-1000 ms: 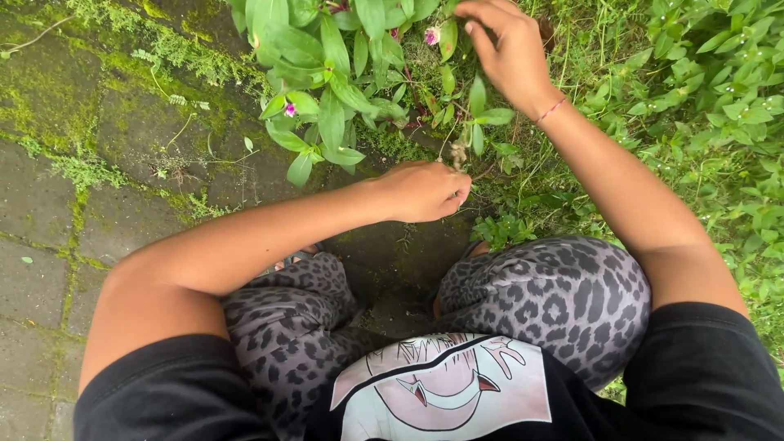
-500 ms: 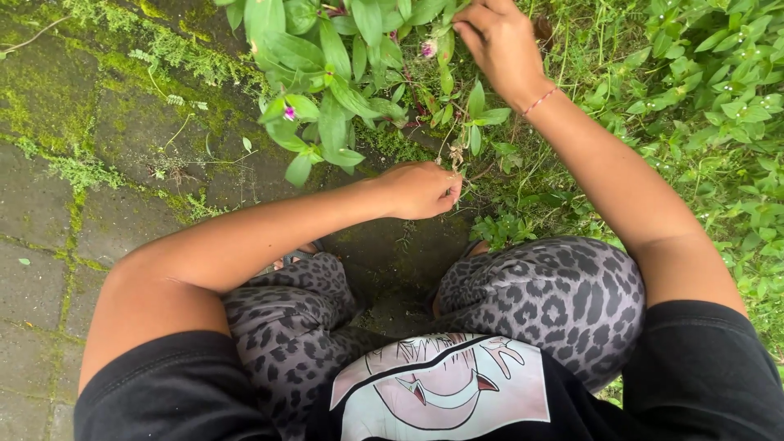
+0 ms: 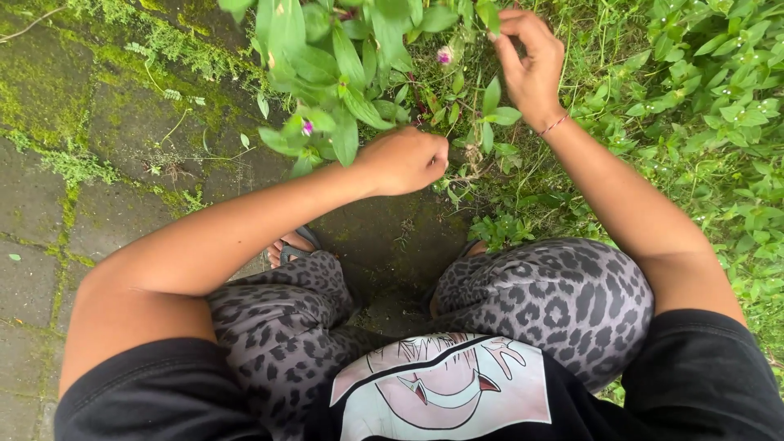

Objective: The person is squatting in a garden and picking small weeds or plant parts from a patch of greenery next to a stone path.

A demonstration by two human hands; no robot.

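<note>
I am squatting over a leafy green plant (image 3: 343,57) that has small pink flower heads (image 3: 444,55). My left hand (image 3: 404,159) is a closed fist low against the plant's thin stems (image 3: 469,155), and I see nothing sticking out of it. My right hand (image 3: 531,65) reaches up to the top of the plant. Its thumb and fingertips pinch a green leafy stem tip (image 3: 488,15). A thin red bracelet (image 3: 555,124) circles that wrist.
Mossy grey paving stones (image 3: 73,237) cover the left side. Dense low weeds and grass (image 3: 702,139) fill the right. My knees in grey leopard-print trousers (image 3: 555,294) and a sandalled foot (image 3: 290,245) sit just below the hands.
My left hand has moved up and a little left, and the pale dried tuft at its fingertips no longer shows. My right hand has shifted right and its fingers have spread.
</note>
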